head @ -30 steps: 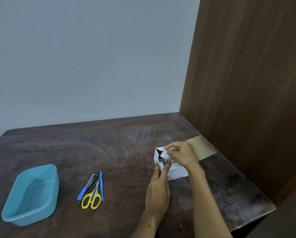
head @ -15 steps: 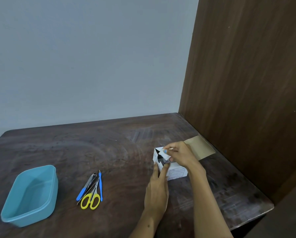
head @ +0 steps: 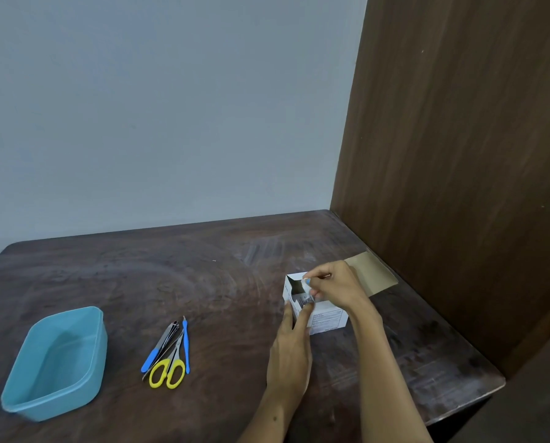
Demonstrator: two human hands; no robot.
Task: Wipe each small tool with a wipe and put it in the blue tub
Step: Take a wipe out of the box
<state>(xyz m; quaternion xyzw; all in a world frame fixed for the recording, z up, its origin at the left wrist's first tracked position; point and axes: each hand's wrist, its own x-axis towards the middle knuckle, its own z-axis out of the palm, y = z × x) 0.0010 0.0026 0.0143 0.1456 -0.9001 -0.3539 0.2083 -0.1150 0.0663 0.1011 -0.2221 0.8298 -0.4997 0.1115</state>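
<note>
1. so the right hand [head: 334, 284] pinches a wipe sachet [head: 307, 290] above the open wipe box [head: 326, 318] near the tabletop's right edge; the left hand [head: 291, 350], fingers straight, steadies the box.
2. next: free the wipe, then reach the tools [head: 168, 353] at the front middle, beside the blue tub [head: 54, 362].

Glossy plastic tub [head: 54, 366]; worn wooden table [head: 177, 270]; cardboard box [head: 326, 318]

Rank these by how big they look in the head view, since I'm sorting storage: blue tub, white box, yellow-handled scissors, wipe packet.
1. blue tub, clearly largest.
2. white box, though hands cover part of it.
3. yellow-handled scissors, long but thin; close to the box, so unsure.
4. wipe packet, smallest, pinched by the right hand.
</note>
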